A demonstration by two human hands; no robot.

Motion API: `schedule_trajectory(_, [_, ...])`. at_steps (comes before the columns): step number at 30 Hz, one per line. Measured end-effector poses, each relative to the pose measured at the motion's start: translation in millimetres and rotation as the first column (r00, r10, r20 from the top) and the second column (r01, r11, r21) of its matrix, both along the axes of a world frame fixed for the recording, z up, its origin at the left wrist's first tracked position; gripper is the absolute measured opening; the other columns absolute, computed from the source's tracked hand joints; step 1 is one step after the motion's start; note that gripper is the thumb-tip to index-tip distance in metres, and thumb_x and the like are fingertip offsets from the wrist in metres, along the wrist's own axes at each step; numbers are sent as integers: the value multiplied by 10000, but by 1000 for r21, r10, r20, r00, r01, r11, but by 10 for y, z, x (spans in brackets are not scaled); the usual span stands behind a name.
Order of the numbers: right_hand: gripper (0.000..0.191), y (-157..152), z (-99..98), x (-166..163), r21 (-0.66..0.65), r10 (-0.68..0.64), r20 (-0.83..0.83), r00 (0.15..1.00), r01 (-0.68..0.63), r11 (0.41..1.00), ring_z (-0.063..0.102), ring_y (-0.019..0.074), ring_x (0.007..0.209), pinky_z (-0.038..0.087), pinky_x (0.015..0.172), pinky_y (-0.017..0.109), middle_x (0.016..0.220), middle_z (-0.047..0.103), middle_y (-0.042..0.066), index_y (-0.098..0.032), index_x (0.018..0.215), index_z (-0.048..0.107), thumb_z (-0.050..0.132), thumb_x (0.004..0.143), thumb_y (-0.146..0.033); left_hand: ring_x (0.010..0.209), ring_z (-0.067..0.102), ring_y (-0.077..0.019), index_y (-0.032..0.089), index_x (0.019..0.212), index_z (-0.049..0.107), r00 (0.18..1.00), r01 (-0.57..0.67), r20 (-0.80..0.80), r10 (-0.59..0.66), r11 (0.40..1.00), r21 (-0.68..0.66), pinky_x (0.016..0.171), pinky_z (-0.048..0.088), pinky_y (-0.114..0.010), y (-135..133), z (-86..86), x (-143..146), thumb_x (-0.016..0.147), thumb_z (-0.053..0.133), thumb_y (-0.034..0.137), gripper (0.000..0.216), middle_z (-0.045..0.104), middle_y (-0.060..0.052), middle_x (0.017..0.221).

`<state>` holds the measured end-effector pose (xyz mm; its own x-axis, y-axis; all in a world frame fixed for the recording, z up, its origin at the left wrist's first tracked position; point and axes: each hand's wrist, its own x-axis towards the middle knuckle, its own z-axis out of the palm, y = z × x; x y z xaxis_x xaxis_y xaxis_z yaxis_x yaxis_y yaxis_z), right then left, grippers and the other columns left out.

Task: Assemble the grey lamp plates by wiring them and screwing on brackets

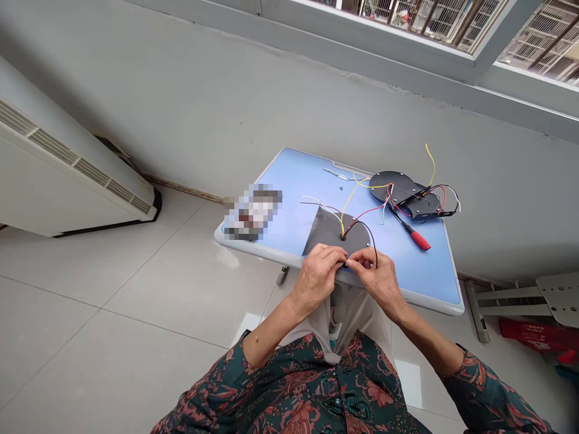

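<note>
A dark flat plate (323, 232) with one rounded end lies at the near edge of the blue table. Yellow, red, white and black wires rise from a hole near its middle. My left hand (320, 271) and my right hand (375, 274) meet at the plate's near rim, fingertips pinched close together. Whatever small piece sits between them is hidden by the fingers. The black wire (375, 238) curves down beside my right hand.
More dark plates (393, 185) with wires lie at the table's back right, beside a red-handled screwdriver (420, 240). Small metal pieces (335, 174) lie at the back. A blurred-out object (256, 212) is on the left of the blue table (289, 175). A wall stands behind.
</note>
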<state>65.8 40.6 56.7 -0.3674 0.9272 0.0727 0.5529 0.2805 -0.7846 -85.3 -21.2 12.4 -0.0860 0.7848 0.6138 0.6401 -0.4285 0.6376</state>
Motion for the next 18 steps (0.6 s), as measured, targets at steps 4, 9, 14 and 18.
schedule_trajectory(4, [226, -15, -36, 3, 33, -2, -37, 999, 4, 999, 465, 153, 640, 382, 655, 318, 690, 638, 2, -225, 700, 703, 646, 778, -429, 961, 624, -208, 195, 949, 647, 1000, 1, 9, -1, 1000, -21, 845, 542, -384, -8, 9, 4, 970, 530, 77, 168, 746, -64, 1061])
schedule_trajectory(9, [224, -27, -67, 18, 30, 8, -66, 998, -6, 1000, 482, 155, 659, 385, 654, 311, 713, 639, 2, -223, 729, 702, 659, 804, -429, 975, 636, -215, 195, 941, 653, 1000, -5, 17, 5, 999, -32, 858, 548, -399, -14, 13, 14, 947, 524, 55, 191, 744, -67, 1064])
schedule_trajectory(14, [235, -33, -63, 29, 112, 17, -24, 1000, -14, 994, 492, 158, 656, 397, 665, 312, 721, 636, 9, -229, 731, 710, 643, 851, -420, 990, 645, -219, 196, 946, 648, 1000, -17, 7, 17, 1000, -26, 872, 550, -402, -19, 13, 24, 927, 540, 46, 186, 742, -70, 1073])
schedule_trajectory(18, [231, -29, -41, 41, 199, 71, 44, 997, -78, 977, 504, 162, 659, 399, 664, 312, 720, 601, 15, -235, 730, 716, 616, 887, -372, 993, 643, -221, 197, 948, 645, 1000, -24, -4, 24, 999, -24, 874, 542, -397, -29, 25, 30, 925, 544, 50, 180, 740, -70, 1073])
